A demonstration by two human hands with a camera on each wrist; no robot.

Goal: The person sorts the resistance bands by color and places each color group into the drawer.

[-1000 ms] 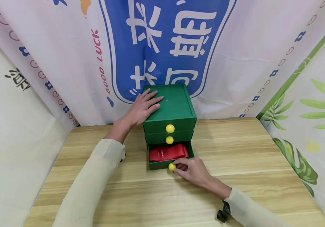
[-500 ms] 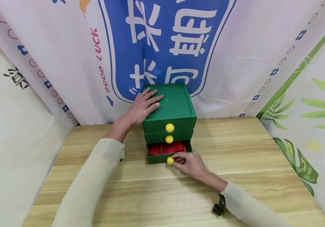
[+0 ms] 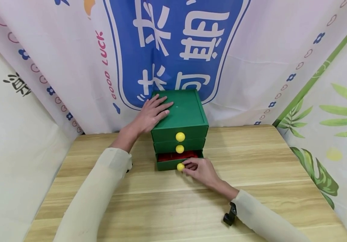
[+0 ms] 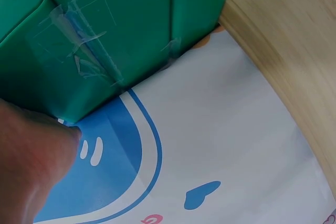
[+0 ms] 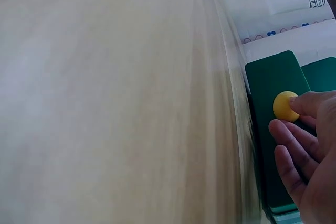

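A green box with drawers (image 3: 188, 111) stands at the back of the table, a round yellow knob on each of its three drawers. My left hand (image 3: 153, 114) rests on its top at the left side, fingers straight and spread. The bottom drawer (image 3: 167, 165) is pulled partly out, and part of a red item (image 3: 173, 156) shows inside. My right hand (image 3: 202, 171) pinches the bottom drawer's yellow knob (image 3: 180, 167) between thumb and fingers. In the right wrist view the thumb lies on that knob (image 5: 284, 106). Clear tape (image 4: 86, 45) covers part of the box's side in the left wrist view.
The wooden table (image 3: 149, 211) extends in front of the box and to both sides. Behind the box hangs a printed curtain (image 3: 252, 67) with a blue sign, and more printed cloth (image 3: 321, 101) borders the right side.
My right hand has moved away from me with the bottom drawer, which has slid inward, so less of the red item shows. My left hand has stayed on the box top.
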